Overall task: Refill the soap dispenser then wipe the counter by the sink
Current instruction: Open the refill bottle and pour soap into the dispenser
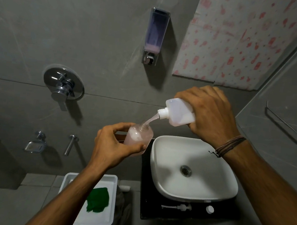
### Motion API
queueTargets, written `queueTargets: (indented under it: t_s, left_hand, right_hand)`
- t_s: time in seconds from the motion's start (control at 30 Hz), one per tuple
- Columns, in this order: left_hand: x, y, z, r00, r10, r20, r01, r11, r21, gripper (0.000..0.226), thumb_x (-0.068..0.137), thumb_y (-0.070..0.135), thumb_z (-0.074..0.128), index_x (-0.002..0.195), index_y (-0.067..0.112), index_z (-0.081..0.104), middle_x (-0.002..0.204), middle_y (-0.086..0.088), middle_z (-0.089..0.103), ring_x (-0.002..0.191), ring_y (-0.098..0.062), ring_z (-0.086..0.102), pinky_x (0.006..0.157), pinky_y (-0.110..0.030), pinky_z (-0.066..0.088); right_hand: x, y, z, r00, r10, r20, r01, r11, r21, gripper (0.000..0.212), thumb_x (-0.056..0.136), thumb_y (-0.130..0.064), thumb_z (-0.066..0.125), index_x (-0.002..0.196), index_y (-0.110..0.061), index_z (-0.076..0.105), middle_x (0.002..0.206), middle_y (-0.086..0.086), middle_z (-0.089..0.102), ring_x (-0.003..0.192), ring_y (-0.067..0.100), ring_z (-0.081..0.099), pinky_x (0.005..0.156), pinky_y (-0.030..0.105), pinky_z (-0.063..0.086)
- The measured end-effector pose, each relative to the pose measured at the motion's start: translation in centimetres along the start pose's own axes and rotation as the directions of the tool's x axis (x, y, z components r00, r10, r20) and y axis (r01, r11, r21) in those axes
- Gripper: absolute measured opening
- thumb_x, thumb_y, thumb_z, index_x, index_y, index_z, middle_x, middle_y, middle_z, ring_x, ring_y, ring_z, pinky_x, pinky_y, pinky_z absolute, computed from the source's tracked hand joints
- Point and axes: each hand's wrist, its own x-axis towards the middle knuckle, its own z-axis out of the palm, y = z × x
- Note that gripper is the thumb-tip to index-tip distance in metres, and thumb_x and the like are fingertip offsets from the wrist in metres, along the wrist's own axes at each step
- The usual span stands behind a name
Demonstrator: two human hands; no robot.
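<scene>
The right hand (pixel 210 114) is wrapped shut around the base of a white refill bottle (pixel 179 113), held above and behind the back left corner of the sink (pixel 193 168). The bottle's long axis lies nearly level, tipped a little down, with its threaded neck pointing left toward the soap bottle. A pale pink stream (pixel 151 119) runs from that neck down and left into the open mouth of the clear soap bottle (pixel 138 138).

The left hand (pixel 112 147) grips the soap bottle around its lower body, fingers curled behind and thumb across the front. The bottle is held in the air just left of the sink's back left corner, its long axis leaning so the mouth points up and right toward the refill bottle. Pink soap fills part of it. No label or writing can be read on either bottle.

The sink sits on a dark table (pixel 143 192). On the strip of table in front of the sink lie the pump top (pixel 177 207), on its side with its tube pointing left, and a small white cap (pixel 209 209) to its right; the strip is narrow and the two take up much of it. Left of the sink, lower down, a white tray (pixel 112 182) holds a green cloth (pixel 98 199), partly crossed by the left forearm. On the wall above the sink hangs a wall dispenser (pixel 155 35) with a low level of pink soap. The air between it and the hands is open.
</scene>
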Motion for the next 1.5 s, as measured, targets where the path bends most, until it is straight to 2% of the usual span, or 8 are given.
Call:
queueTargets:
  t_s: [0.47,0.63,0.8,0.9,1.03,1.2,1.27,1.5]
  left_hand:
    - [0.2,-0.1,0.2,1.000,-0.001,0.000,0.001,1.000,0.006,0.065,0.045,0.060,0.092,0.107,0.050,0.075,0.103,0.025,0.078,0.099,0.004,0.072,0.078,-0.022,0.062]
    - [0.2,-0.3,0.3,1.000,0.020,-0.002,-0.020,1.000,0.013,0.062,0.054,0.039,0.104,0.107,0.050,0.075,0.102,0.027,0.077,0.098,0.004,0.073,0.076,-0.018,0.061]
    - [-0.2,-0.3,0.8,0.999,0.036,0.010,-0.036,0.999,-0.020,0.063,0.054,0.048,0.099,0.112,0.045,0.076,0.106,0.025,0.077,0.102,0.000,0.072,0.076,-0.018,0.059]
    - [-0.9,-0.5,1.6,0.999,0.041,0.023,-0.040,0.998,-0.038,0.063,0.050,0.056,0.095,0.110,0.048,0.077,0.103,0.029,0.080,0.096,0.005,0.075,0.076,-0.017,0.062]
    - [-2.6,-1.6,3.4,0.996,0.042,0.077,-0.034,0.994,-0.099,0.062,0.054,0.052,0.097,0.113,0.043,0.078,0.108,0.027,0.080,0.102,0.003,0.075,0.078,-0.011,0.060]
    - [-5.7,-3.4,7.3,0.986,0.000,0.166,0.034,0.979,-0.203,0.062,0.056,0.044,0.102,0.114,0.041,0.079,0.107,0.017,0.083,0.099,-0.005,0.079,0.078,-0.017,0.063]
    - [-7.1,-4.3,9.0,0.978,-0.013,0.210,0.059,0.975,-0.215,0.067,0.055,0.036,0.107,0.116,0.037,0.079,0.109,0.011,0.084,0.098,-0.009,0.081,0.080,-0.028,0.066]
    - [-12.0,-6.0,14.9,0.930,-0.050,0.364,0.130,0.971,-0.200,0.065,0.049,-0.005,0.100,0.106,0.021,0.082,0.100,0.001,0.085,0.087,-0.012,0.082,0.078,-0.017,0.063]
  right_hand:
    - [0.2,0.1,-0.2,1.000,-0.010,0.011,0.010,1.000,-0.010,0.068,0.064,-0.024,0.091,0.127,-0.026,0.064,0.121,0.002,0.070,0.111,0.031,0.062,0.099,0.050,0.048]
    - [0.1,0.1,0.0,1.000,0.004,0.007,-0.004,1.000,0.002,0.068,0.063,-0.026,0.092,0.126,-0.026,0.065,0.119,0.003,0.071,0.109,0.031,0.063,0.097,0.049,0.049]
    - [-1.6,-1.0,1.6,0.993,0.108,0.047,-0.115,0.974,0.194,0.073,0.057,-0.033,0.092,0.123,-0.034,0.061,0.113,-0.006,0.069,0.101,0.025,0.062,0.084,0.038,0.049]
    - [-3.8,-2.1,3.9,0.947,0.273,0.172,-0.322,0.801,0.505,0.082,0.049,-0.041,0.095,0.122,-0.035,0.060,0.113,-0.012,0.068,0.098,0.016,0.063,0.077,0.031,0.053]
    - [-9.1,-3.3,8.2,0.800,0.506,0.323,-0.527,0.336,0.781,0.086,0.048,-0.028,0.101,0.122,-0.032,0.059,0.120,-0.007,0.067,0.107,0.012,0.064,0.080,0.022,0.059]
    - [-18.4,-4.2,13.4,0.513,0.674,0.531,-0.641,-0.111,0.759,0.093,0.050,-0.016,0.100,0.132,-0.029,0.057,0.130,-0.003,0.067,0.119,0.020,0.064,0.096,0.043,0.061]
    - [-22.6,-4.2,15.0,0.393,0.730,0.559,-0.645,-0.214,0.733,0.088,0.046,-0.020,0.099,0.126,-0.030,0.062,0.122,-0.005,0.071,0.112,0.019,0.069,0.088,0.042,0.064]
    - [-34.9,0.4,18.6,-0.052,0.873,0.485,-0.685,-0.384,0.619,0.063,0.059,-0.002,0.097,0.099,-0.040,0.068,0.098,-0.011,0.075,0.089,0.004,0.072,0.068,0.019,0.061]
